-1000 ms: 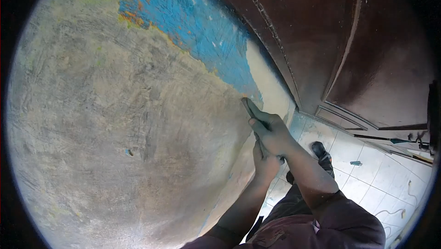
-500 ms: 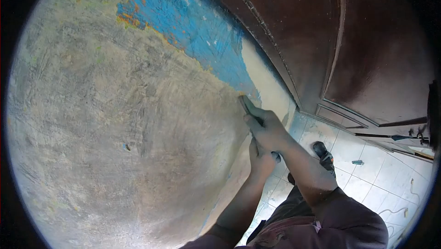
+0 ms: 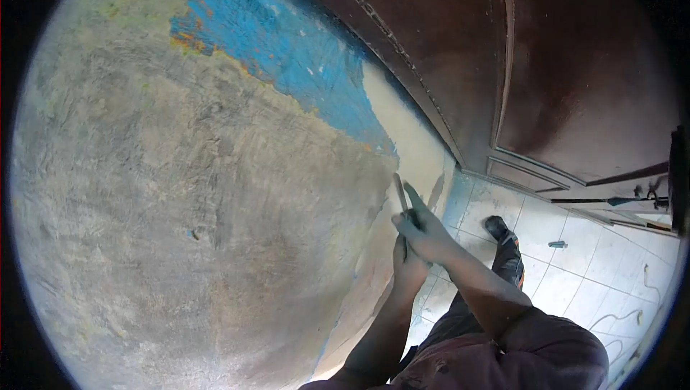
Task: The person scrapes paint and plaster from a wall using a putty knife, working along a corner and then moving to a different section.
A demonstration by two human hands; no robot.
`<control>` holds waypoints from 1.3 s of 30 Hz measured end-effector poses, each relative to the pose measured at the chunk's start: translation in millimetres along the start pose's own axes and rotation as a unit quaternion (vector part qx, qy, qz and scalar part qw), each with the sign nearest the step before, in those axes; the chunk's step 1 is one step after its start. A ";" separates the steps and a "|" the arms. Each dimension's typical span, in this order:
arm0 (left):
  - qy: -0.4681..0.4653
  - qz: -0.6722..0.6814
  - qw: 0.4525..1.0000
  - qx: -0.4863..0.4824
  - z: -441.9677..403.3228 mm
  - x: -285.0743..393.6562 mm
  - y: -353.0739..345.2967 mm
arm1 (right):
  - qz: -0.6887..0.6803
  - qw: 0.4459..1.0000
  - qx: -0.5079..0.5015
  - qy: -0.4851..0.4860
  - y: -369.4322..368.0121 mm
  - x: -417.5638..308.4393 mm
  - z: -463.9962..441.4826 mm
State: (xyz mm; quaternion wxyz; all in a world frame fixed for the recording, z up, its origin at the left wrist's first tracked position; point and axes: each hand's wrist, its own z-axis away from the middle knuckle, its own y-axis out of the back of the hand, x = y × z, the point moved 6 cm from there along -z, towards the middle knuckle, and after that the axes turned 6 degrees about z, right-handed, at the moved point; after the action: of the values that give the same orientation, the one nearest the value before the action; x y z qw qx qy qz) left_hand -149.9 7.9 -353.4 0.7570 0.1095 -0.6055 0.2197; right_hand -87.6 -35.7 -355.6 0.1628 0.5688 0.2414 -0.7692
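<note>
My right hand [image 3: 428, 237] is closed around the handle of a scraper [image 3: 400, 192], one finger stretched along its blade. The narrow metal blade points up and away, its tip at the wall near the lower end of the blue paint [image 3: 316, 81]. Just below, my left hand [image 3: 411, 266] is closed around the lower end of the same tool. My fingers and forearms cover most of the handle. The wall [image 3: 194, 189] shows rough grey-brown plaster, with a ragged yellow-orange edge along the blue patch and a cream strip [image 3: 406, 124] beside it.
A dark brown panelled door [image 3: 575, 66] borders the wall on the right. Pale floor tiles [image 3: 560, 289] lie below, with my dark shoe [image 3: 496, 228], a small grey object [image 3: 558, 245] and a thin pale cord [image 3: 618, 316] on them.
Both hands and the scraper have shifted; the blade tip has moved down and right, away from the blue paint's edge. The view has turned slightly, moving the wall and door leftward.
</note>
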 end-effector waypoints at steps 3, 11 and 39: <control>0.121 0.036 0.992 -0.023 26.5 -46.7 29.9 | -0.024 0.997 -0.006 -0.069 -4.9 36.5 33.2; 0.127 0.290 0.944 -0.097 21.7 -36.5 10.5 | 0.112 0.974 0.111 0.162 20.9 29.2 42.6; 0.038 0.347 0.936 -0.052 -85.3 -56.7 -18.2 | 0.114 0.992 0.059 0.008 41.0 30.5 -19.2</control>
State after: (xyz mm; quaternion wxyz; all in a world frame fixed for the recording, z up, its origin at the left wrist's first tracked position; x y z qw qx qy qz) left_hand -76.9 17.3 -427.0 0.6608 -0.1555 -0.5872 0.4408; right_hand -60.0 -58.4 -396.8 0.2137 0.6070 0.1304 -0.7542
